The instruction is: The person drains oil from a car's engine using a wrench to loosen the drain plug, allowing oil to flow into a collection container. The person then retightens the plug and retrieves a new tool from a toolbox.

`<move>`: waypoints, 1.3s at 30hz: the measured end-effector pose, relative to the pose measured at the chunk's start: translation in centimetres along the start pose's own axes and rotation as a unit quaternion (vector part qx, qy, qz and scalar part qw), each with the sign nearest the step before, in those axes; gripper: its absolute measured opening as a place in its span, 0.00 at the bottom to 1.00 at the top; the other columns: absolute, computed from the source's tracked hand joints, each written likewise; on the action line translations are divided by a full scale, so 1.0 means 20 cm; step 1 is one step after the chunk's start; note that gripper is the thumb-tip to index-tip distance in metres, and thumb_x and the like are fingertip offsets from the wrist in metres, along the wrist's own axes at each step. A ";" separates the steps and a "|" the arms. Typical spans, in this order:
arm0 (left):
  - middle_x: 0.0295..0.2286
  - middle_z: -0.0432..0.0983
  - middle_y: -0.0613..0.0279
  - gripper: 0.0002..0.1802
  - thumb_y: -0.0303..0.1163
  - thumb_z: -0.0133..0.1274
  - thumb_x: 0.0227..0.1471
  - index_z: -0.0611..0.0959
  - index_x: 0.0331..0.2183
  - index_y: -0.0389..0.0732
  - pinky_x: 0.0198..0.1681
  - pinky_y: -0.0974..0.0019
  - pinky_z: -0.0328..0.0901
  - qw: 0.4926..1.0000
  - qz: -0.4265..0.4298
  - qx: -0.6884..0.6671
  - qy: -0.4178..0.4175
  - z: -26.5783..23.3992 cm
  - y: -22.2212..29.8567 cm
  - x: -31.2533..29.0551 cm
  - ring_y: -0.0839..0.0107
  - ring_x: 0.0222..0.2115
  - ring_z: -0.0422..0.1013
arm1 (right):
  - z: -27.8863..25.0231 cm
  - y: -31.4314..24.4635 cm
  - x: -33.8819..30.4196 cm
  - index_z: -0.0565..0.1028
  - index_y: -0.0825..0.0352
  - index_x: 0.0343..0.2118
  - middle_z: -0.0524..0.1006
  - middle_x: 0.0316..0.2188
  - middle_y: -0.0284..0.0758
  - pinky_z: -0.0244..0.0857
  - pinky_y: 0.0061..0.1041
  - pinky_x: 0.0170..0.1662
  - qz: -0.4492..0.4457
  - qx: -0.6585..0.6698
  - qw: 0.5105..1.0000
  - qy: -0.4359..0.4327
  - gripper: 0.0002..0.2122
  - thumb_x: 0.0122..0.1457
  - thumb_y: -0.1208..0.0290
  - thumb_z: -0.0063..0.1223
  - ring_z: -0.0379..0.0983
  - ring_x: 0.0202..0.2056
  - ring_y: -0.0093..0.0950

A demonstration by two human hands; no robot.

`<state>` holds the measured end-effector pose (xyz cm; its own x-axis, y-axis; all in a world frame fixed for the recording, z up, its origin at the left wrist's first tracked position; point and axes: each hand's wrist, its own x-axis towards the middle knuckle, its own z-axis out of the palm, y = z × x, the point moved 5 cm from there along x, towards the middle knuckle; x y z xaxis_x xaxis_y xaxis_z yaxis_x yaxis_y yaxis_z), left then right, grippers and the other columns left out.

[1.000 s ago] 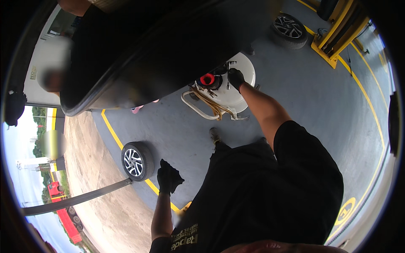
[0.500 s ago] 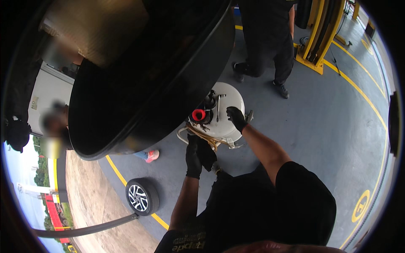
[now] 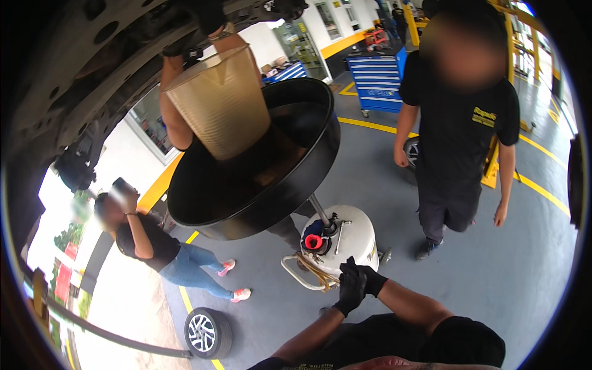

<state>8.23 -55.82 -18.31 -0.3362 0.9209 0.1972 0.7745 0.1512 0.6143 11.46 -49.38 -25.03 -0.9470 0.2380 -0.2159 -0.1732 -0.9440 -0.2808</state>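
My hands, both in black gloves, are pressed together just in front of the white waste-oil drain tank [image 3: 362, 228]. My left hand [image 3: 351, 292] lies closed against my right hand [image 3: 374, 280], partly covering it; any small thing between them is hidden. A ratchet-like metal tool [image 3: 338, 242] and a red-rimmed cup [image 3: 313, 242] are on top of the tank. Tan hose [image 3: 327, 278] hangs by its white handle [image 3: 288, 264]. A metal pole [image 3: 319, 208] carries the wide black drain pan [image 3: 265, 209], with a translucent ribbed jug [image 3: 225, 105] in it.
A vehicle's underside [image 3: 80, 68] hangs overhead at upper left, where a co-worker's arms [image 3: 174, 111] reach up. Another person [image 3: 462, 129] stands right, a third [image 3: 163, 246] left. A wheel [image 3: 208, 333] lies nearby; a blue tool cabinet [image 3: 376, 80] stands behind.
My view has tilted up, showing more of the pan, jug and people. My hands, apart before, have come together; the dark cloth-like thing at my left hand no longer shows separately.
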 end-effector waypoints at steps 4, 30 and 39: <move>0.66 0.50 0.30 0.58 0.54 0.61 0.56 0.47 0.70 0.34 0.70 0.44 0.48 0.967 0.137 -0.109 -0.184 -0.12 0.44 -0.29 0.38 0.68 0.50 | -0.09 -0.11 -0.09 0.74 0.57 0.39 0.74 0.26 0.37 0.73 0.41 0.40 0.008 -0.015 0.989 0.149 0.12 0.69 0.54 0.47 0.74 0.31 0.36; 0.41 0.76 0.51 0.22 0.41 0.56 0.57 0.77 0.49 0.39 0.48 0.51 0.69 0.941 -0.143 -0.294 0.087 -0.49 -0.24 -0.18 0.49 0.45 0.73 | 0.70 0.09 -0.19 0.69 0.58 0.62 0.76 0.55 0.36 0.69 0.37 0.59 0.134 -0.191 0.972 -0.025 0.30 0.71 0.38 0.34 0.74 0.55 0.30; 0.51 0.69 0.43 0.22 0.34 0.56 0.51 0.79 0.48 0.36 0.51 0.51 0.65 0.977 0.091 0.129 0.142 -0.59 -0.03 -0.18 0.45 0.53 0.66 | 0.40 0.19 0.09 0.72 0.56 0.58 0.75 0.54 0.28 0.61 0.28 0.64 0.031 -0.051 0.998 0.013 0.18 0.73 0.52 0.44 0.69 0.58 0.23</move>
<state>2.61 -63.42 -10.40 -0.2865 0.8095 0.5125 0.9324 0.1126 0.3433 6.98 -54.41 -18.93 -0.9476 0.1876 -0.2585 -0.0860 -0.9293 -0.3591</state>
